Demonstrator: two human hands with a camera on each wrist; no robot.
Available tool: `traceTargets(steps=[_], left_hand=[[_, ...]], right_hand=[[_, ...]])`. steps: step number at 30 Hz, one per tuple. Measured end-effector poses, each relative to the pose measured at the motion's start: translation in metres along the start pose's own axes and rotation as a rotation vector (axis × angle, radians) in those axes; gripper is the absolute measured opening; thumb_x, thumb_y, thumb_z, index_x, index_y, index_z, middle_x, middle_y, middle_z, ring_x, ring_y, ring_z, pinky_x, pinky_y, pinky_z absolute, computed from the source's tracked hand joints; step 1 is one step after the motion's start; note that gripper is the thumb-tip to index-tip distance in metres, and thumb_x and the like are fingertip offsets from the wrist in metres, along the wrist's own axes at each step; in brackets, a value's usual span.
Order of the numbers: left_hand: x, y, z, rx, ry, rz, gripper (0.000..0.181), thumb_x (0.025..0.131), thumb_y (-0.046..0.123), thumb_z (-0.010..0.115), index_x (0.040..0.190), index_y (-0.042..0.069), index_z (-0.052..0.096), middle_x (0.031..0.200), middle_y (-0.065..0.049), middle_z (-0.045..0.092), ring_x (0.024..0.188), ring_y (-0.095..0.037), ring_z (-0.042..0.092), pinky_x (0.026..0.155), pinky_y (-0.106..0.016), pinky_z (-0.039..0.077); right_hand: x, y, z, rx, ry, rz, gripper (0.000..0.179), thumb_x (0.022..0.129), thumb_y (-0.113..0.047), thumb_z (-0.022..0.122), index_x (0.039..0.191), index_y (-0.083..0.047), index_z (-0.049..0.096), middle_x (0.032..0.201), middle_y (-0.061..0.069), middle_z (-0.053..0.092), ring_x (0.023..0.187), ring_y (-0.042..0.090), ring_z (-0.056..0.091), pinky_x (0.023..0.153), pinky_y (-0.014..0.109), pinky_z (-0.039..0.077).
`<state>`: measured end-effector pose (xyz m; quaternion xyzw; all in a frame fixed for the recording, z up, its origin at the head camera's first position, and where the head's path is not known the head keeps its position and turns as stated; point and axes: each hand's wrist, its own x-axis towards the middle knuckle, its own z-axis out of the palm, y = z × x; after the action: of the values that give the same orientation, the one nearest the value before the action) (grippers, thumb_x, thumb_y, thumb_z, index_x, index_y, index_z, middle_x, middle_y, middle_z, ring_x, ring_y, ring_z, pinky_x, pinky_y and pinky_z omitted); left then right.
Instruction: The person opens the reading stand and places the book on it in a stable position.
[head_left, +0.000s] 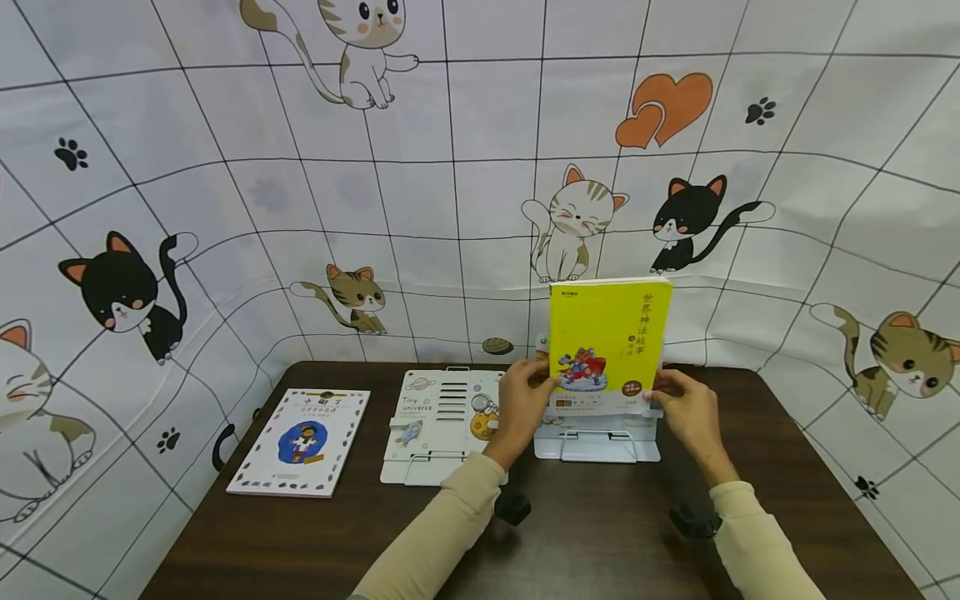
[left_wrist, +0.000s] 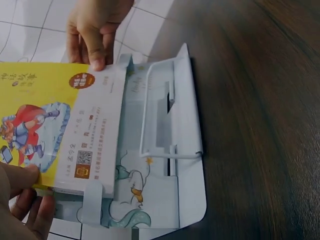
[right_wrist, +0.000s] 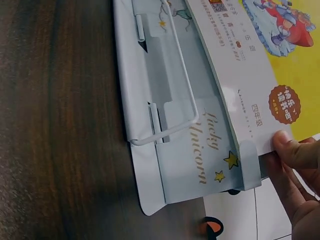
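A yellow book (head_left: 607, 333) with a white lower band stands nearly upright against a pale blue book stand (head_left: 648, 446) marked "Lucky Unicorn". My left hand (head_left: 522, 404) pinches the book's lower left edge, thumb (left_wrist: 25, 176) on the cover. On the opposite edge my right hand (head_left: 688, 412) grips the lower right corner, thumb (right_wrist: 295, 150) in front and fingers behind. The stand's side tabs (left_wrist: 92, 202) overlap the book's bottom corners. Below the book's bottom edge, the wire page holder (right_wrist: 187, 82) lies across the stand's lower part.
A second book stand (head_left: 442, 417), printed "Tiny universe", lies left of my left hand. Farther left, a white book (head_left: 300, 443) with a blue round picture lies on the dark wooden table (head_left: 585, 533). A cat-print curtain (head_left: 487, 192) hangs behind the table.
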<state>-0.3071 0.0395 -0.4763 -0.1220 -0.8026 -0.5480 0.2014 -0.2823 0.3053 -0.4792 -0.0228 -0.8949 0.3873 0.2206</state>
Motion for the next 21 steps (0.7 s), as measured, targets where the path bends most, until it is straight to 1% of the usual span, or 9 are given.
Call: traceTargets(steps=[2,4,8,11,15,18,21], left_hand=[[0.0,-0.001,0.0,0.048,0.024,0.034,0.022,0.093,0.009,0.083,0.114,0.002,0.081,0.1,-0.009,0.073,0.088,-0.019,0.072,0.078,-0.024,0.06],[0.0,-0.002,0.0,0.074,0.033,0.049,0.025,0.092,0.007,0.084,0.116,0.003,0.08,0.099,-0.009,0.072,0.088,-0.019,0.072,0.077,-0.025,0.06],[0.0,-0.003,-0.001,0.091,0.016,0.054,0.031,0.091,0.005,0.084,0.122,0.007,0.078,0.099,-0.008,0.072,0.089,-0.019,0.073,0.077,-0.025,0.06],[0.0,-0.004,-0.002,0.104,0.0,0.051,0.031,0.092,0.004,0.083,0.122,0.007,0.077,0.099,-0.007,0.073,0.088,-0.018,0.073,0.077,-0.025,0.059],[-0.001,-0.004,-0.005,0.123,-0.018,0.051,0.029,0.091,0.003,0.083,0.12,0.005,0.077,0.099,-0.008,0.074,0.088,-0.019,0.074,0.077,-0.025,0.058],[-0.002,-0.006,-0.006,0.137,-0.033,0.052,0.03,0.091,0.004,0.084,0.119,0.005,0.077,0.099,-0.009,0.074,0.088,-0.019,0.075,0.077,-0.024,0.059],[-0.002,-0.007,-0.007,0.142,-0.052,0.05,0.03,0.091,0.004,0.084,0.12,0.005,0.077,0.1,-0.009,0.074,0.089,-0.019,0.075,0.075,-0.022,0.059]], right_hand=[[-0.002,-0.001,0.002,-0.004,0.01,-0.017,0.033,0.09,-0.008,0.086,0.12,0.001,0.075,0.11,0.019,0.078,0.098,0.033,0.073,0.072,0.012,0.046],[-0.003,-0.002,0.004,-0.003,0.016,-0.033,0.032,0.09,-0.005,0.085,0.119,0.002,0.075,0.108,0.02,0.076,0.096,0.034,0.073,0.071,0.011,0.046],[-0.007,-0.007,0.008,0.005,0.01,-0.049,0.033,0.09,0.0,0.082,0.121,0.004,0.071,0.104,0.021,0.074,0.094,0.035,0.072,0.068,0.011,0.046],[-0.01,-0.011,0.009,0.006,0.004,-0.056,0.035,0.091,0.001,0.079,0.124,0.004,0.068,0.105,0.022,0.072,0.096,0.036,0.072,0.069,0.009,0.045],[-0.01,-0.013,0.011,0.001,0.018,-0.073,0.033,0.094,-0.003,0.078,0.124,0.005,0.067,0.108,0.024,0.071,0.097,0.038,0.072,0.073,0.003,0.042],[-0.009,-0.012,0.014,-0.003,0.03,-0.078,0.03,0.098,-0.008,0.077,0.124,0.004,0.067,0.109,0.023,0.071,0.097,0.036,0.072,0.075,0.002,0.041],[-0.009,-0.01,0.016,-0.006,0.037,-0.073,0.03,0.099,-0.011,0.077,0.124,0.003,0.067,0.109,0.021,0.071,0.098,0.034,0.072,0.075,0.002,0.041]])
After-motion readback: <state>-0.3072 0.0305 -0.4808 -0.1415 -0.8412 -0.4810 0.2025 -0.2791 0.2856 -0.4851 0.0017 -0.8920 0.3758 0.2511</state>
